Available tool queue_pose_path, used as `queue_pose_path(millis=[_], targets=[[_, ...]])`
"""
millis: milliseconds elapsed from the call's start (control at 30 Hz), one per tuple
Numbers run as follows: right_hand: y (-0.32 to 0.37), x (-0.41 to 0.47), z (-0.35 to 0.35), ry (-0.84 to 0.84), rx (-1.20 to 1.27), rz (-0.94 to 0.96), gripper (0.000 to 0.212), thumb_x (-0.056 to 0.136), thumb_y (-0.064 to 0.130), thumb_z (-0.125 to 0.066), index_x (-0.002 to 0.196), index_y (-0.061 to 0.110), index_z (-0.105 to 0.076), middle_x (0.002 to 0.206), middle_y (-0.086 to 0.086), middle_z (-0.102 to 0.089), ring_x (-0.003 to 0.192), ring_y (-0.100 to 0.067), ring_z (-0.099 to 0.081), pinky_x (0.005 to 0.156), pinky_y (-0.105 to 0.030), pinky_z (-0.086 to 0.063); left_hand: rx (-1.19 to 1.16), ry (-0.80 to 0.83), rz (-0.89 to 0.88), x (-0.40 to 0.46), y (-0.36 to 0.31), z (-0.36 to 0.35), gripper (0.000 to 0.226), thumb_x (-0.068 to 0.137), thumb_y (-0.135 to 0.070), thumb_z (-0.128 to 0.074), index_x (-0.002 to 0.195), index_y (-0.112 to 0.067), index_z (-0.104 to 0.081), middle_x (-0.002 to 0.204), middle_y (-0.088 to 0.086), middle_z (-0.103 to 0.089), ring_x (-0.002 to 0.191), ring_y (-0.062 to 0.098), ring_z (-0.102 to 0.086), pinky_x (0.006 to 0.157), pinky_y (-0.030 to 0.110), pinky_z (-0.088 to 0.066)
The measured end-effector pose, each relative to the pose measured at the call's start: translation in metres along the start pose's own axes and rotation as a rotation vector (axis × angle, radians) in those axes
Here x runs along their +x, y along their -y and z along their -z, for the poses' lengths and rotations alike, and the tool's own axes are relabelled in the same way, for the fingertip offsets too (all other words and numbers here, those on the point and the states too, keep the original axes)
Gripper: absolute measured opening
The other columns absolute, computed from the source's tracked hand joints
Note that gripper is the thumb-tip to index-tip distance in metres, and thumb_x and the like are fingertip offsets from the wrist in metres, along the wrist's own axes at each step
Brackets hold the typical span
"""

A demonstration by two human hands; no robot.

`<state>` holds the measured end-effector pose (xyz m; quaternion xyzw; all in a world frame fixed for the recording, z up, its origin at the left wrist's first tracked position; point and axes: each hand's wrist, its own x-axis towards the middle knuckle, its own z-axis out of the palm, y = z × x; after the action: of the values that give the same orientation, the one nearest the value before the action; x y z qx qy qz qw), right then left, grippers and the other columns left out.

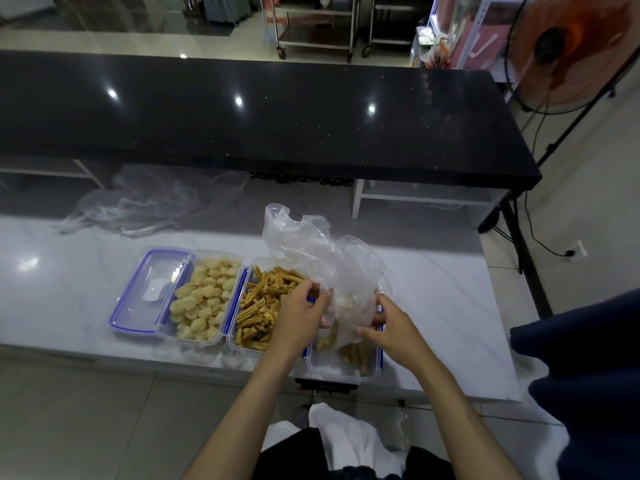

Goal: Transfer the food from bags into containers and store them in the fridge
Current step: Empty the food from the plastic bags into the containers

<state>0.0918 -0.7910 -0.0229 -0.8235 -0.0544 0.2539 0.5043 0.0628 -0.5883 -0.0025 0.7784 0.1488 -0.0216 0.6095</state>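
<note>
A crumpled clear plastic bag [322,258] is held over the rightmost clear container [334,367], which has a few pale and brown food pieces [353,353] in it. My left hand [301,315] grips the bag's left side and my right hand [388,327] grips its lower right side. To the left stands a container of brown strips [258,306]. Further left is a container of pale round pieces [202,301], with a blue-rimmed lid [149,289] lying beside it.
All containers sit on a white marble counter [450,323]. Empty clear bags [149,202] lie at its far side, below a raised black countertop [259,112]. A standing fan [571,50] is at the far right. A person's dark sleeve [588,375] is at the right edge.
</note>
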Motion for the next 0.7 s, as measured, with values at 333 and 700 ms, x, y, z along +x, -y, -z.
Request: queue_pose_path(millis=[333, 700], targets=[[0.002, 0.01, 0.007, -0.267, 0.288, -0.02, 0.006, 0.105, 0.023, -0.057, 0.107, 0.025, -0.053, 0.11, -0.004, -0.073, 0.095, -0.025, -0.074, 0.069, -0.041, -0.066, 0.065, -0.087, -0.061, 0.0, -0.012, 0.005, 0.027, 0.104, -0.039, -0.058, 0.085, -0.019, -0.057, 0.071, -0.002, -0.06, 0.064, 0.019, -0.061, 0.067, 0.055, -0.06], [0.012, 0.005, 0.006, -0.016, 0.197, 0.156, 0.016, 0.096, 0.012, -0.071, 0.107, 0.022, -0.073, 0.106, 0.002, -0.077, 0.101, -0.016, -0.074, 0.087, -0.035, -0.062, -0.098, 0.006, 0.049, 0.0, -0.032, 0.001, 0.07, 0.08, -0.058, -0.081, 0.131, -0.031, -0.041, 0.121, -0.013, -0.065, 0.111, 0.006, -0.065, 0.09, 0.029, -0.056]])
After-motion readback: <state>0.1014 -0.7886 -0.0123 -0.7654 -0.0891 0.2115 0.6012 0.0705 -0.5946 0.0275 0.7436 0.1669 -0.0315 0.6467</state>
